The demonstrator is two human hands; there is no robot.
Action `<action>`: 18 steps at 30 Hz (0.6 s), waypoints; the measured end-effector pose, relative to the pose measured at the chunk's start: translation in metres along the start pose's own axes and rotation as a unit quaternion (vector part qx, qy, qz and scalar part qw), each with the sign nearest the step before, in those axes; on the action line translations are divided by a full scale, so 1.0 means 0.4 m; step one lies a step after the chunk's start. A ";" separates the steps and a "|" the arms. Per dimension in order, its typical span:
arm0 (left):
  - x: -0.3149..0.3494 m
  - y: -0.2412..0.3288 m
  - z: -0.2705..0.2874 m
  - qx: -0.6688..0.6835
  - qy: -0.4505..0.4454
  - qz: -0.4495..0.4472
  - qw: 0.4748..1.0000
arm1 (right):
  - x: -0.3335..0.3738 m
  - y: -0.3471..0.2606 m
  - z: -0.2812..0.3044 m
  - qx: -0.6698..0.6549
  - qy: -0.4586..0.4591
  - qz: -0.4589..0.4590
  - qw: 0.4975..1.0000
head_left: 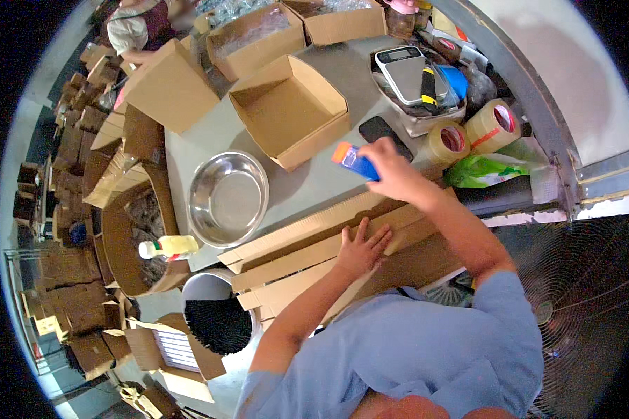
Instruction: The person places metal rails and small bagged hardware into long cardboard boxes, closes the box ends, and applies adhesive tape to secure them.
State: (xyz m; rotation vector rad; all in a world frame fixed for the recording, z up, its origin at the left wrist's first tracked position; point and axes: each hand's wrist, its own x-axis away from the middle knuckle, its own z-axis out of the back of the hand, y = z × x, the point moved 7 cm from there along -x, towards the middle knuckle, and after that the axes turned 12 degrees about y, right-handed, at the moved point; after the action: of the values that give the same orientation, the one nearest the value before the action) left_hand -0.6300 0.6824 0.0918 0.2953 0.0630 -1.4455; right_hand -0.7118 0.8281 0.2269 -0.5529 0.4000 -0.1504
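Note:
My right hand (397, 171) is closed round a small flat blue item with an orange end (357, 163), whose exact kind I cannot make out. It hangs above the grey tabletop, just left of a black phone (386, 137). My left hand (362, 248) lies with fingers spread on a long cardboard box (307, 262) at the table's near edge. The box's long flaps stand partly up, and its inside is mostly hidden. Beyond it sit a round steel bowl (228, 200) and an open, shallow cardboard box (286, 112).
At the right stand rolls of clear tape (491, 126), a green-and-white bag (486, 171) and a kitchen scale (407, 75) with a yellow-and-black cutter (428, 87) on it. A bottle of yellowish liquid (171, 246) is at the left. A fan (559, 307) stands lower right. Another person (140, 28) is far left.

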 end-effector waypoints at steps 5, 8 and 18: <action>0.003 0.008 0.011 0.001 -0.003 0.005 1.000 | 0.180 0.098 0.023 0.066 -0.360 -0.102 0.925; 0.014 0.012 0.019 0.017 0.005 0.019 1.000 | 0.184 0.060 0.090 0.006 -0.074 -0.191 0.979; 0.024 0.059 0.014 -0.002 0.015 0.001 1.000 | 0.367 0.072 0.027 0.031 -0.025 -0.143 0.989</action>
State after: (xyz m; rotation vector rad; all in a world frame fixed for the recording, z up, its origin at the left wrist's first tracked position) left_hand -0.6062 0.6740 0.0990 0.3146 0.0895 -1.4395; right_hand -0.5725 0.8217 0.1717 -0.5505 0.2637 -0.4232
